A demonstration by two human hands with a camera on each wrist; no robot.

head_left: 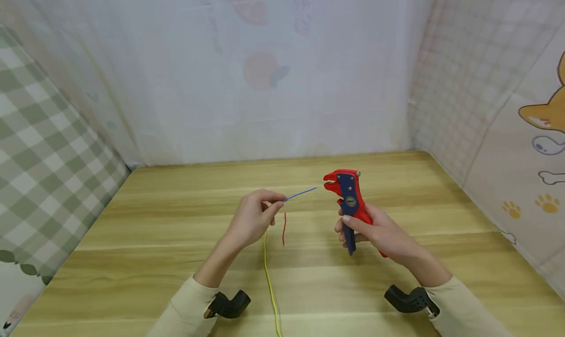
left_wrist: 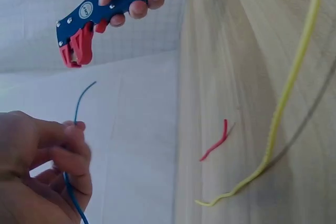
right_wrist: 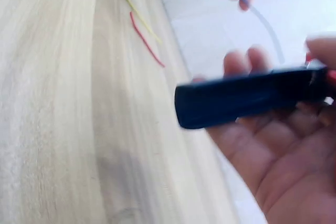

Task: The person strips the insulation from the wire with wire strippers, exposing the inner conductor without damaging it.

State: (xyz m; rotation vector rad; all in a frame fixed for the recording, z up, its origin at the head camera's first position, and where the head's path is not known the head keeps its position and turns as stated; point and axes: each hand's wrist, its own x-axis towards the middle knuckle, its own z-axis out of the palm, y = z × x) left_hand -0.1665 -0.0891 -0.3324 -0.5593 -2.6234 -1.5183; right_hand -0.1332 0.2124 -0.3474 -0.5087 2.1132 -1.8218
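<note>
A blue wire (head_left: 300, 194) is pinched between the thumb and fingers of my left hand (head_left: 256, 217). Its free end points right, a short gap from the jaws of the wire stripper. My right hand (head_left: 375, 231) grips that red and blue wire stripper (head_left: 350, 194) by its handles, upright, with its jaws facing left and parted. In the left wrist view the blue wire (left_wrist: 72, 198) also runs down below the palm. The right wrist view shows the dark blue handle (right_wrist: 236, 98) across the fingers.
On the wooden table (head_left: 176, 278) lie a short red wire (head_left: 284, 229) and a long yellow wire (head_left: 270, 278), which runs toward the front edge. Fabric curtains (head_left: 273, 116) hang behind and at both sides. A black device (head_left: 229, 305) sits on each wrist.
</note>
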